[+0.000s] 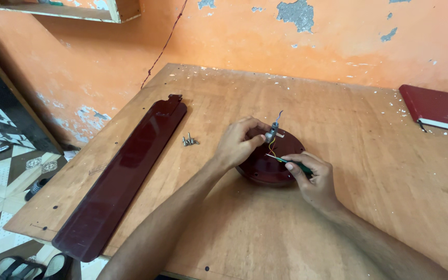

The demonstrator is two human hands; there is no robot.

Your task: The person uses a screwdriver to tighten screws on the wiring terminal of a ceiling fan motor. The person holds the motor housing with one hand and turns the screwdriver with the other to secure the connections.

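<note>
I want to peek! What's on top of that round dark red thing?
On the round dark red motor stands a grey metal shaft with thin coloured wires. The left hand and right hand cover part of its top.

Open room is offered by the worktop (pixel 369 171) to the right of the round maroon motor housing (pixel 265 168), as far as the red notebook (pixel 436 108) at the far right edge. The near edge is crossed by both forearms. To the left, passage is narrowed by a small heap of screws (pixel 190 140) and, beyond it, the long maroon fan blade (pixel 123 179) laid diagonally. The far side is closed by the orange wall (pixel 286 36).
</note>
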